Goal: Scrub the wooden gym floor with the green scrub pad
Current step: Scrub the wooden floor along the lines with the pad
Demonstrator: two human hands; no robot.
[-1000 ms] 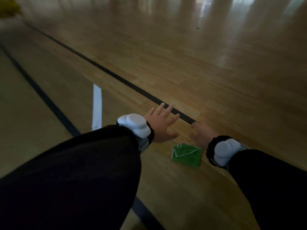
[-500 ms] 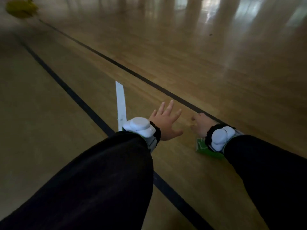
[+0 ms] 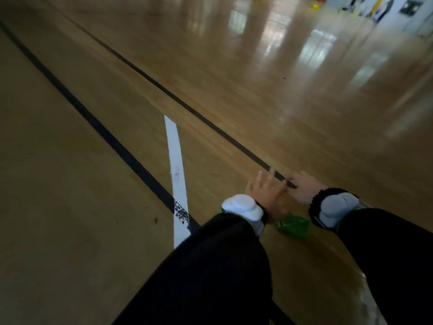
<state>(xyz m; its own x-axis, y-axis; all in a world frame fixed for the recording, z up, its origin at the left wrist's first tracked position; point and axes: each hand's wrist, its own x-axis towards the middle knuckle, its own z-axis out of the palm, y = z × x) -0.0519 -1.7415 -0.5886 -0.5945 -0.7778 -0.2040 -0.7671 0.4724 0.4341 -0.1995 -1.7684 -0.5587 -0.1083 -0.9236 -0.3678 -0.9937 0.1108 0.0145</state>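
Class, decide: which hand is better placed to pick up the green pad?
Probably the right hand: the green scrub pad lies free directly beneath its wrist, nearer than the left hand.
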